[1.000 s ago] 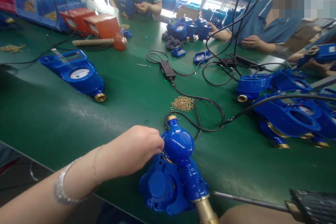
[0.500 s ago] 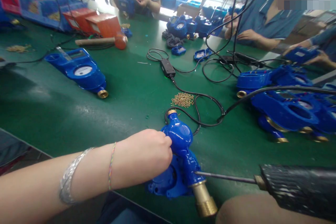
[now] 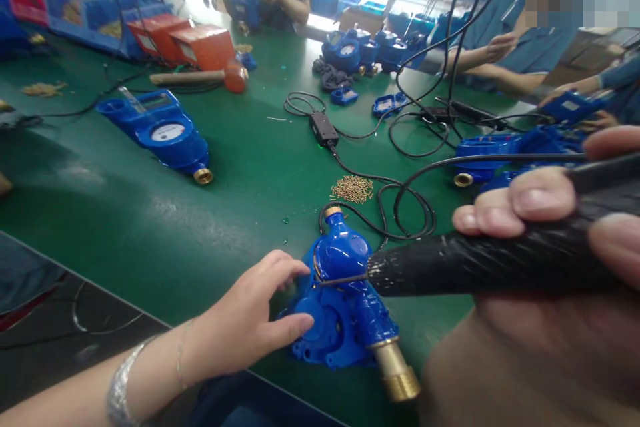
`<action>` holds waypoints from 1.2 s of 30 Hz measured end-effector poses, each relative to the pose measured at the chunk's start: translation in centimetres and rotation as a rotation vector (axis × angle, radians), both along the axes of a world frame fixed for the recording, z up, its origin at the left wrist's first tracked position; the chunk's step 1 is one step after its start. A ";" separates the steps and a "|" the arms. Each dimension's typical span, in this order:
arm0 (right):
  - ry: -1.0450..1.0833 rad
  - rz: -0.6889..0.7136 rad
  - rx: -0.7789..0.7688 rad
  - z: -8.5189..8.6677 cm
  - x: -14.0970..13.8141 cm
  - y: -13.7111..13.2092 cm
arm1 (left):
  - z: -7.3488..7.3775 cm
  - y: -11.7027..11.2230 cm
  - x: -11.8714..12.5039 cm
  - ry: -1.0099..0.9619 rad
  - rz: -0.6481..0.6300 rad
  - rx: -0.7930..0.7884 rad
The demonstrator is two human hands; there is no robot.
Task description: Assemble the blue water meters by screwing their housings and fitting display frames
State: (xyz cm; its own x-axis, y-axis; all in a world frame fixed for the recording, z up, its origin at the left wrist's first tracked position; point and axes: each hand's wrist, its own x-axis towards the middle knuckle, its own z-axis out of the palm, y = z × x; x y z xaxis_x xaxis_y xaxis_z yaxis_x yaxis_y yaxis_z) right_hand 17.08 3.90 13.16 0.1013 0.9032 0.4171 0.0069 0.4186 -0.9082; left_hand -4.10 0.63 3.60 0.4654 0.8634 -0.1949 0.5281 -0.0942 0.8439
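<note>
A blue water meter body with brass threaded ends lies upside down on the green table close to the near edge. My left hand rests on its left side, thumb and fingers spread against the casing. My right hand fills the lower right, wrapped round a black electric screwdriver. Its thin bit reaches left and touches the meter's top. A small heap of brass screws lies just beyond the meter.
Another blue meter lies at the left, more meters at the right. Black cables and a power adapter cross the middle. Orange boxes and a mallet sit at the back left. Other people work across the table.
My right hand has come up and in, bringing the screwdriver bit from the meter's lower neck to its top. My left hand has loosened from a closed grip to spread fingers.
</note>
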 end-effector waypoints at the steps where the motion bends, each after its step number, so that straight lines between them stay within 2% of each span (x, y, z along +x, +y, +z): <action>1: 0.055 -0.014 0.042 0.2 -0.9 0.1 | -0.7 -0.6 0.2 -0.043 0.121 -0.056; 3: 0.135 0.014 0.083 0.5 -1.9 0.4 | -1.8 -1.4 0.5 -0.139 0.294 -0.227; 4: 0.147 0.049 0.079 0.5 -2.1 0.5 | -2.1 -1.7 0.8 -0.199 0.332 -0.332; 7: 0.175 0.100 0.080 0.6 -2.1 1.0 | -2.5 -1.8 1.3 -0.397 0.334 -0.626; 10: 0.167 0.147 0.027 0.3 -2.5 1.6 | -2.3 -1.6 1.9 -0.564 0.338 -0.766; 15: 0.175 0.306 -0.206 -1.2 -4.1 2.3 | -2.4 -1.8 2.7 -0.689 0.440 -0.760; 18: 0.214 0.356 -0.215 -1.8 -4.4 2.2 | -2.8 -2.1 3.0 -0.681 0.496 -0.738; 25: 0.245 0.313 -0.222 -2.4 -4.1 1.7 | -2.8 -2.1 3.3 -0.615 0.496 -0.687; 31: 0.214 0.346 -0.255 -2.5 -4.1 1.6 | -2.9 -2.0 3.2 -0.555 0.497 -0.686; 36: 0.229 0.283 -0.297 -2.3 -4.3 1.4 | -2.9 -1.8 3.3 -0.572 0.477 -0.687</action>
